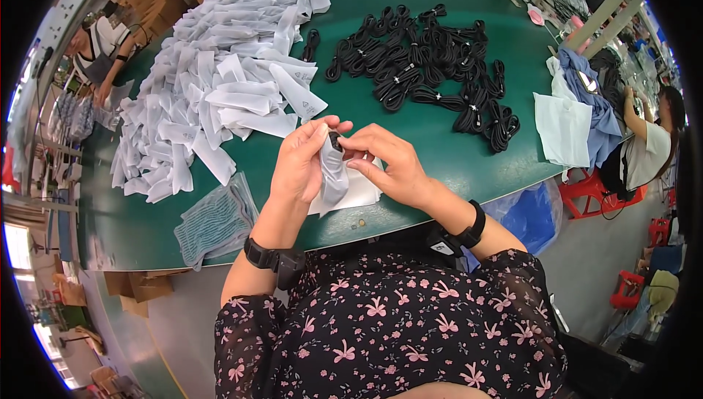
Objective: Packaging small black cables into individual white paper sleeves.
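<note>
My left hand (pixel 299 161) is closed on a small whitish translucent bag (pixel 335 179) near the table's front edge. At the bag's upper mouth shows the end of a coiled black cable (pixel 336 140), the rest of it inside the bag. My right hand (pixel 388 163) has its thumb and fingertips at the bag's opening, touching the bag or the cable; which of the two I cannot tell. Beneath my hands lie flat white bags (pixel 364 192). A large heap of filled whitish bags (pixel 220 69) covers the left side, and a pile of tied black cables (pixel 425 62) lies beyond my right hand.
A folded blue-striped mesh bag (pixel 216 219) lies at the front left of the green table (pixel 439 157). White and blue cloths (pixel 567 124) hang over its right edge. Two people work nearby, one at far left, one at right by a red stool (pixel 597 195).
</note>
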Tool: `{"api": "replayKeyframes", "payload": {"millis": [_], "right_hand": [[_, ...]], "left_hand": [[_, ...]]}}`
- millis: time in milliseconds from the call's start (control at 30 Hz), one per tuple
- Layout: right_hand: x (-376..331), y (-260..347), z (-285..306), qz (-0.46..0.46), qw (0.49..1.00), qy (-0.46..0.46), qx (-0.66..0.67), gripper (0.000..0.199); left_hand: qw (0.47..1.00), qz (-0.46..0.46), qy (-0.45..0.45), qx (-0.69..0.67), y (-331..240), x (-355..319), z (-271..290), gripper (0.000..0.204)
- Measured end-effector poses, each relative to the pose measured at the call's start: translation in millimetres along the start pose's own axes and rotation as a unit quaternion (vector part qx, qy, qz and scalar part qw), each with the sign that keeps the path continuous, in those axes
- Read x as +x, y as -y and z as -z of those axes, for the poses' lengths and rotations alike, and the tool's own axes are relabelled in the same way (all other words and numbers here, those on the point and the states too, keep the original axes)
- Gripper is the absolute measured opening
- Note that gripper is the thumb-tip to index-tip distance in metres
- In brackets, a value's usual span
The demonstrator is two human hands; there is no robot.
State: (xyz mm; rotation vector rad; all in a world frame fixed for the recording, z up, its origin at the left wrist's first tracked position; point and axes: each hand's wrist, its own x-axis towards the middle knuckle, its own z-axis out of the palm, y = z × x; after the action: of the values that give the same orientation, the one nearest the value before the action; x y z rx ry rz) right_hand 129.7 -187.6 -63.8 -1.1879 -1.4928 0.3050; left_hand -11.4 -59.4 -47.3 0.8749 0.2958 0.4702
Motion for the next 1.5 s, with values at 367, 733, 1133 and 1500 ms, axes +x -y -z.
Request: {"api": "replayKeyframes", "payload": {"millis": [367, 733, 1133, 1500], "right_hand": [[2.3, -4.3, 0.1, -0.084, 0.991, -0.044, 0.095, 0.006], [-33.0, -101.2, 125.2, -0.037, 0.813, 0.025, -0.58, 0.032], [-44.1, -8.7, 44.1, -0.187, 0.974, 0.0, -0.132, 0.034], [-60.7, 6.3, 28.4, -0.137, 0.957, 0.167, -0.194, 0.028]], "left_hand": [[0.995, -0.019, -0.021, 0.096, -5.1, 0.2, 18.2, 0.024], [0.755, -0.223, -0.152, 0.597, -15.7, -31.0, 25.6, 0.024], [0.71, -0.225, -0.022, 0.666, 73.9, -43.8, 34.1, 0.014], [0.852, -0.173, -0.094, 0.485, 70.5, -46.6, 24.3, 0.008]]}}
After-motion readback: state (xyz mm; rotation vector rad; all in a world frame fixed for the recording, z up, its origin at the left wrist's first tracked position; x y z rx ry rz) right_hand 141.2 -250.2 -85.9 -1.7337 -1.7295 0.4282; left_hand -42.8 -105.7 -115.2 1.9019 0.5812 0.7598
